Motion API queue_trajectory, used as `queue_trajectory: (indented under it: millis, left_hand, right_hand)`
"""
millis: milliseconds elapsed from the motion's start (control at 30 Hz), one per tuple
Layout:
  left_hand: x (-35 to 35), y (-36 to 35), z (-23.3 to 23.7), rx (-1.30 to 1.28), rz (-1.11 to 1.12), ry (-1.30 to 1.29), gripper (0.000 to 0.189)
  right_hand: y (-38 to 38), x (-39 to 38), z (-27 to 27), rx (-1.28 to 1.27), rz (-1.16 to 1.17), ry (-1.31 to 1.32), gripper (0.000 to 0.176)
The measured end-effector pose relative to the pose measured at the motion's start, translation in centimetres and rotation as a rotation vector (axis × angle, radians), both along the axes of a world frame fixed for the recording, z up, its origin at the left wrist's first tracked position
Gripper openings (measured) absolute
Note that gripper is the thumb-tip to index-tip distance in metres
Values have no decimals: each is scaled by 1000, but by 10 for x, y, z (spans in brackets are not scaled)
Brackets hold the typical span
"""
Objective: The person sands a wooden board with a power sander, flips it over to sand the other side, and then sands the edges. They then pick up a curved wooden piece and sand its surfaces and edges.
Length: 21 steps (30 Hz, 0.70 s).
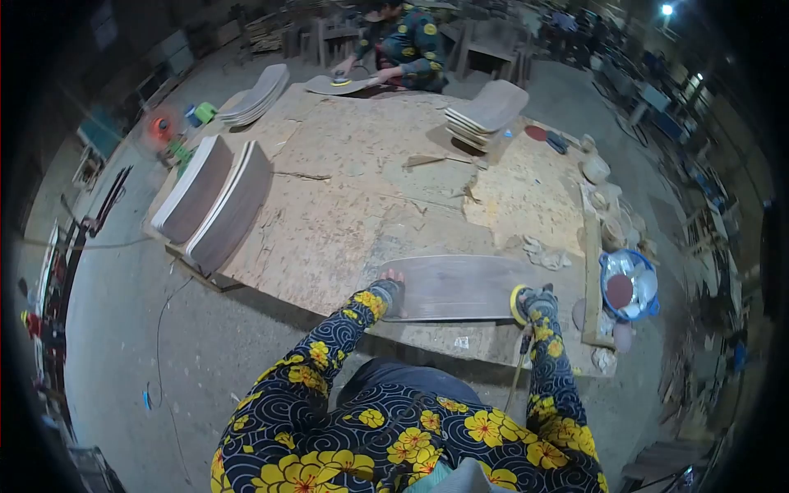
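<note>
A person in a dark sleeve with yellow flowers stands at the near edge of a big, scuffed table [345,209], both arms reaching forward. In front of them a curved wooden board [460,283] lies crosswise on the table, close to its near side. The left hand [388,291] is at the board's left end, fingertips reaching onto the wood; I can't tell from here whether it grips the edge or just presses there. The right hand [540,298] is closed around a small sander [517,305] with a yellow rim, at the board's right end, and a hose [515,382] hangs down from it toward the person. Whether the sander's face touches the wood, I can't make out.

Just beyond the right hand lies a crumpled pale cloth [546,253]. Beside the table's right edge sits a blue basin [655,285] with a dark red disc [620,290] in it. To the left, two curved stacks [240,205] of boards stand side by side near the table's edge. At the far right is another pile [497,105], with a fourth at the far left. Across the table, a co-worker [417,49] holds another sander [340,81] on a board.
</note>
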<state>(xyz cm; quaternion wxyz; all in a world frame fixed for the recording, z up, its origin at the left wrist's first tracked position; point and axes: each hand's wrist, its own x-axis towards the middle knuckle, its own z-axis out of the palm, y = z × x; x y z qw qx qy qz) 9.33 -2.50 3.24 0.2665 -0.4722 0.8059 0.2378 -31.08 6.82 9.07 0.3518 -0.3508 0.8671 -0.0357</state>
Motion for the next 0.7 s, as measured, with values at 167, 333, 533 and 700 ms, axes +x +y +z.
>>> queue_trajectory:
  millis: [167, 333, 533, 700]
  left_hand:
    - [8, -10, -49, -97, 1, 57, 127]
    - [13, -18, -10, -58, -123, 27, 125]
    - [27, -15, -21, -126, -179, 157, 119]
    - [47, -22, -25, -130, -215, 233, 115]
  right_hand:
    - [-6, 76, 6, -186, 251, 212, 72]
    - [-6, 84, -20, -335, 228, 349, 79]
    - [-45, 70, -10, -161, -122, 303, 68]
    - [-38, 163, -10, -267, 232, 458, 73]
